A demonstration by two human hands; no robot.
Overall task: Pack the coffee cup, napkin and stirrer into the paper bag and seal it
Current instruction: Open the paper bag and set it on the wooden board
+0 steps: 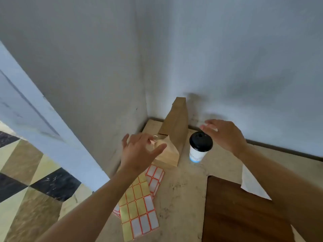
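While left hand (pixel 139 151) nears paper bag (pixel 176 130), right hand (pixel 225 135) over coffee cup (pixel 199 149)

The paper bag (pixel 176 130) is plain brown, and at its 3 o'clock the coffee cup (pixel 199 149) is white with a black lid and a light blue band at the base. At 7 o'clock of the bag, the label sheets (pixel 139 203) show an orange-red grid with yellow and white cells. The counter (pixel 183 189) is speckled beige with a dark brown wooden board (pixel 241 212) at 5 o'clock, the napkin (pixel 251 184) is white, and the floor (pixel 31 175) has beige, tan and black marbled diamonds.
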